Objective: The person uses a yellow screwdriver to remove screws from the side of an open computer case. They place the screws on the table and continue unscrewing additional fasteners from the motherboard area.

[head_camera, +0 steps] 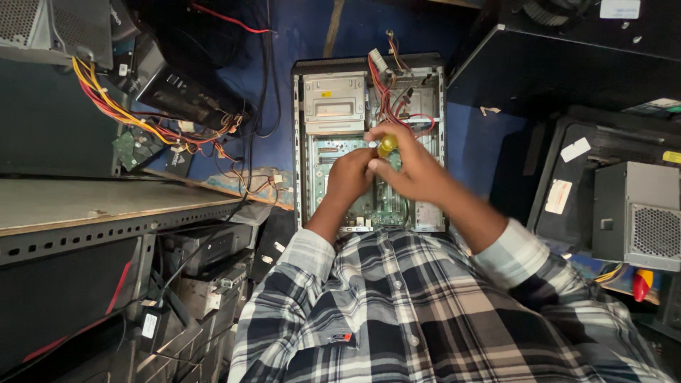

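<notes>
Right hand (pixel 415 170) with fingers wrapped around a yellow-handled screwdriver (pixel 387 145), held over the green motherboard (pixel 386 206) inside an open grey metal computer case (pixel 369 142), left hand (pixel 350 177) just beside it, fingers curled, hold unclear, red and yellow cable bundle (pixel 386 92) above, grey power supply box (pixel 638 213) well apart at right

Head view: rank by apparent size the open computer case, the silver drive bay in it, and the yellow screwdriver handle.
1. Open computer case: largest.
2. Silver drive bay: clearly smaller, sitting inside the case.
3. Yellow screwdriver handle: smallest, and partly hidden in the right hand, so its full size is unsure.
</notes>
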